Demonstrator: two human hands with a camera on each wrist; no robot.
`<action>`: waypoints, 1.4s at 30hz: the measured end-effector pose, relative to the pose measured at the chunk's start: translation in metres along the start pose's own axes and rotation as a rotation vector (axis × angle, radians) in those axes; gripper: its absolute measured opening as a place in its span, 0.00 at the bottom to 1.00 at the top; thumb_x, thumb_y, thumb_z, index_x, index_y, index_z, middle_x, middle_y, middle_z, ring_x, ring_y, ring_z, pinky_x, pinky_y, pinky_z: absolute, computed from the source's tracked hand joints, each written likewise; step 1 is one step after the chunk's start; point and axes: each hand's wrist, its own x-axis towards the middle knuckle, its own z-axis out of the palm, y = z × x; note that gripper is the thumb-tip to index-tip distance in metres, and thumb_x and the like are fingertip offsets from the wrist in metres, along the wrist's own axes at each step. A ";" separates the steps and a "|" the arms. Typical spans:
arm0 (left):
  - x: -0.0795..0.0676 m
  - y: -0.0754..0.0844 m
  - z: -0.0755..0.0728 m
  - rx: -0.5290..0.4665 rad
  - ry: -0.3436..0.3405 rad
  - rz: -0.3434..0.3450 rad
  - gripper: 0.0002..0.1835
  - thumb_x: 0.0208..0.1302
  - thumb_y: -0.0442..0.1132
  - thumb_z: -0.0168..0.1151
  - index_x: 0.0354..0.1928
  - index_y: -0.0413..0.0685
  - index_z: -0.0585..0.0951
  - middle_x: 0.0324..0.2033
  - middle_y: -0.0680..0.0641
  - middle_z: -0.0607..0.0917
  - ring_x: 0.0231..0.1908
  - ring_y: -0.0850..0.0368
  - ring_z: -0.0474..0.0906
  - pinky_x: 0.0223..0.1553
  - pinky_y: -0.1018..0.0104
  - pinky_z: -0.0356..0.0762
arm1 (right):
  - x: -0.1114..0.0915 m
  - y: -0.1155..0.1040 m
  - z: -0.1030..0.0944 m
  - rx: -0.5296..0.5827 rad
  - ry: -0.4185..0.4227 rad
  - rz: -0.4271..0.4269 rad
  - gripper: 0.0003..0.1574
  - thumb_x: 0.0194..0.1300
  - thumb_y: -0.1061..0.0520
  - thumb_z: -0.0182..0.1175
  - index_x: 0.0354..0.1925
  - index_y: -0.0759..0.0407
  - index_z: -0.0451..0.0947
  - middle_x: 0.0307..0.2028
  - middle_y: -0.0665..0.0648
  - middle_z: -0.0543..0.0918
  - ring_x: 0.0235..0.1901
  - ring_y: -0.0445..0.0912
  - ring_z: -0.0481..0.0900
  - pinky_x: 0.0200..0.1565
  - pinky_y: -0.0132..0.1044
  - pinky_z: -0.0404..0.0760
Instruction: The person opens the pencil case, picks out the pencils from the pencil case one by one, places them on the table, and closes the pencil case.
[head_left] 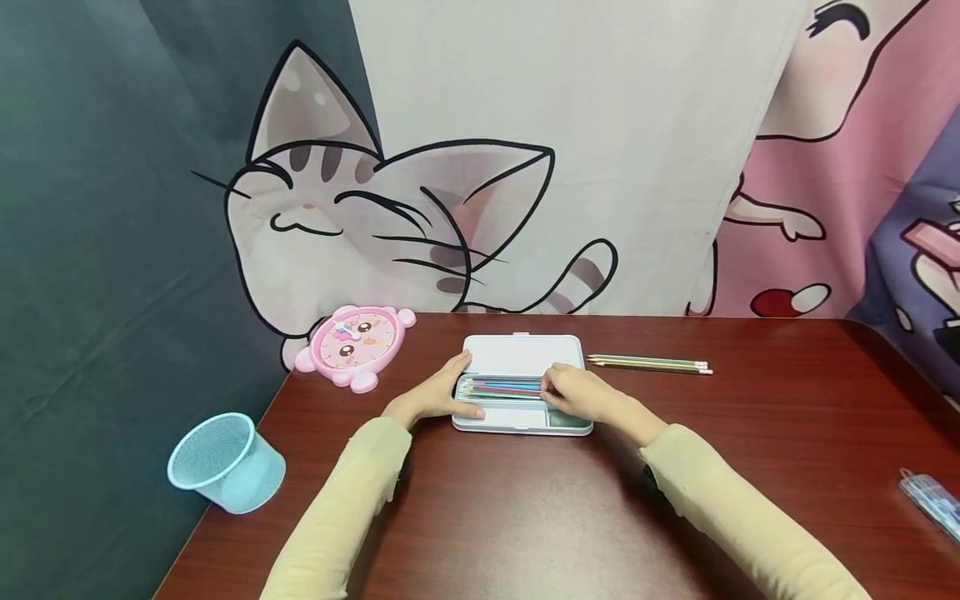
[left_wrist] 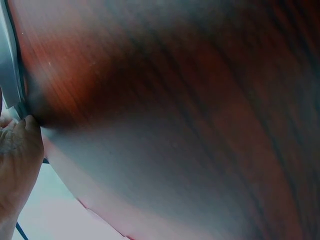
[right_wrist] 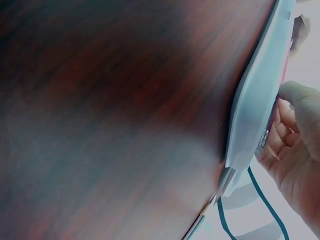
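A white pencil case (head_left: 521, 354) lies open on the table, its lid folded back toward the wall. Several colored pencils (head_left: 501, 388) lie lengthwise in its rear compartment. My left hand (head_left: 429, 397) grips the case's left end, thumb at the front compartment and fingers by the lid. At the other end of the pencils, my right hand (head_left: 583, 393) reaches into the case. In the right wrist view its thumb and fingers pinch a red pencil (right_wrist: 272, 117) beside the case wall (right_wrist: 257, 95). The right hand hides the pencils' right ends in the head view.
Loose pencils (head_left: 648, 364) lie right of the case. A pink clock (head_left: 356, 343) is at the back left, and a light blue mesh basket (head_left: 255, 475) stands at the left edge. A pale blue packet (head_left: 933, 500) lies at the far right.
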 end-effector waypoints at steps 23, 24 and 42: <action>0.000 0.002 0.000 -0.004 -0.009 -0.024 0.58 0.44 0.52 0.71 0.71 0.44 0.46 0.71 0.44 0.45 0.71 0.50 0.41 0.70 0.53 0.45 | -0.029 0.025 -0.037 0.616 0.137 0.364 0.11 0.59 0.55 0.61 0.39 0.59 0.80 0.35 0.56 0.84 0.35 0.42 0.76 0.40 0.29 0.75; 0.000 0.001 0.000 -0.003 -0.008 -0.023 0.57 0.44 0.52 0.71 0.71 0.44 0.46 0.71 0.43 0.45 0.71 0.50 0.41 0.70 0.53 0.45 | -0.032 0.028 -0.039 0.622 0.140 0.372 0.11 0.59 0.55 0.61 0.39 0.60 0.80 0.35 0.58 0.84 0.35 0.41 0.76 0.40 0.28 0.75; 0.001 -0.002 0.002 -0.006 0.007 0.008 0.57 0.44 0.51 0.72 0.70 0.42 0.47 0.71 0.41 0.46 0.71 0.48 0.42 0.69 0.52 0.45 | -0.090 0.079 -0.078 0.595 0.225 0.467 0.10 0.59 0.61 0.60 0.39 0.66 0.78 0.22 0.38 0.78 0.24 0.32 0.73 0.26 0.27 0.73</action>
